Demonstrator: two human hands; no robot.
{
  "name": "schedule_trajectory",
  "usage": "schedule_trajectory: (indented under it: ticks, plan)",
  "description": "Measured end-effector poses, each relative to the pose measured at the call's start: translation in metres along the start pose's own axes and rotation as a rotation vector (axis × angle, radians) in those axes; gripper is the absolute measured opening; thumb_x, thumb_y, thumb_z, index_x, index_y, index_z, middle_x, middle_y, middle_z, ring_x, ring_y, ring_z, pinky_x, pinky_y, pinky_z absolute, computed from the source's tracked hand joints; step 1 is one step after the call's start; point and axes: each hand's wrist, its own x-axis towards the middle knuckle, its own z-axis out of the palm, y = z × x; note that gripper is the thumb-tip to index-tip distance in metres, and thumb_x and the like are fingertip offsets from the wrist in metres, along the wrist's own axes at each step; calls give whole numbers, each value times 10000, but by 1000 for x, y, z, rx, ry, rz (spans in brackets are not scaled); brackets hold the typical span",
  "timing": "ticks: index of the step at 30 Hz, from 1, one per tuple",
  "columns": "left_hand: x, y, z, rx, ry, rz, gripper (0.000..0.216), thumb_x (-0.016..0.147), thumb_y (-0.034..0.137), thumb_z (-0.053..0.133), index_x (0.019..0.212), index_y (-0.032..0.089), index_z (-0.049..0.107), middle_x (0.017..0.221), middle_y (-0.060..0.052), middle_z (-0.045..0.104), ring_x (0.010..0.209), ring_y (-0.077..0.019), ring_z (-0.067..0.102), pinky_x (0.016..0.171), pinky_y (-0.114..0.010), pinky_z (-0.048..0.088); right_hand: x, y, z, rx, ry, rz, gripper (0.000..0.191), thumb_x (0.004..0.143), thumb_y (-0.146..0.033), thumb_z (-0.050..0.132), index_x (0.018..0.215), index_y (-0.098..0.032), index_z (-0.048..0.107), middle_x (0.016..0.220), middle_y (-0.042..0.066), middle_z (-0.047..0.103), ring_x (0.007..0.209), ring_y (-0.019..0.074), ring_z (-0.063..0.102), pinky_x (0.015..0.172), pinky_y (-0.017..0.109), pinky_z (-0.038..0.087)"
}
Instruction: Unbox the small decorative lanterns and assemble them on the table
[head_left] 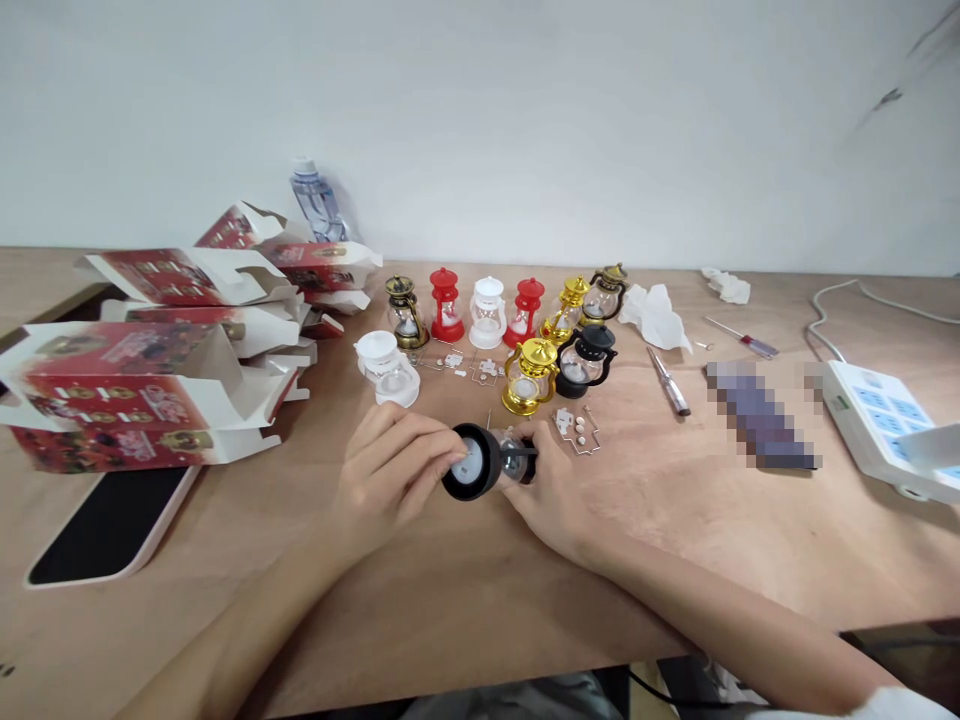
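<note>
A small black toy lantern point(487, 462) lies on its side above the wooden table point(450, 580), its round base turned toward me. My right hand point(555, 495) is wrapped round its clear body and top. My left hand point(394, 462) has its fingers curled, with the fingertips pressed at the lantern's base. Whether they pinch a small part there I cannot make out. Just behind stand a gold lantern point(529, 376) and another black lantern point(586, 358).
A row of little lanterns, bronze point(406, 312), red point(446, 305), white point(487, 312), red, gold and bronze, stands further back. A white lantern point(388, 368) lies tipped. Red boxes point(142, 385) pile at left beside a dark tablet point(112, 525). Screwdrivers point(669, 382), a power strip point(885, 425) and small parts point(577, 428) lie right.
</note>
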Motion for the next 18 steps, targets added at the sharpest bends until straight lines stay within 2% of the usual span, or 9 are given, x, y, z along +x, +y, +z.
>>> schedule_trajectory:
  ticks: [7, 10, 12, 14, 16, 18]
  plan:
    - [0, 0, 0, 3, -36, -15, 102, 841, 96, 591, 886, 188, 595, 791, -17, 683, 690, -140, 523, 631, -305, 393, -1, 2, 0, -52, 0, -23, 197, 763, -266, 560, 902, -224, 426, 820, 30, 587, 729, 182, 581, 641, 302, 474]
    - [1, -1, -3, -77, -55, -60, 117, 827, 81, 598, 853, 193, 617, 777, -7, 670, 697, -136, 498, 642, -304, 386, -1, 3, 1, -88, 16, -40, 183, 762, -249, 553, 895, -217, 432, 816, 35, 586, 722, 181, 580, 639, 302, 473]
    - [1, -3, -4, -193, -82, -157, 117, 817, 90, 614, 811, 202, 649, 785, -6, 638, 724, -132, 499, 664, -294, 399, -1, 4, 1, -78, 23, -42, 190, 764, -261, 566, 893, -217, 435, 805, 29, 590, 704, 174, 582, 621, 292, 473]
    - [2, -4, -5, -344, -80, -317, 101, 802, 130, 645, 743, 206, 675, 866, -20, 608, 809, -136, 528, 722, -290, 425, -1, 4, 1, -40, 37, -58, 228, 764, -308, 606, 888, -221, 435, 777, 14, 591, 665, 162, 580, 585, 275, 468]
    - [2, -6, -5, -525, -66, -495, 98, 780, 179, 678, 684, 194, 679, 985, -42, 600, 921, -159, 554, 787, -298, 443, -2, 4, 1, 18, 58, -114, 330, 729, -383, 680, 886, -228, 436, 763, 3, 590, 645, 161, 582, 570, 274, 469]
    - [2, -7, -4, -737, -83, -628, 118, 773, 208, 688, 662, 175, 668, 1024, -57, 623, 952, -179, 583, 799, -301, 459, -3, 4, 1, 99, 69, -188, 453, 668, -444, 751, 922, -235, 440, 807, 12, 600, 699, 179, 603, 613, 298, 489]
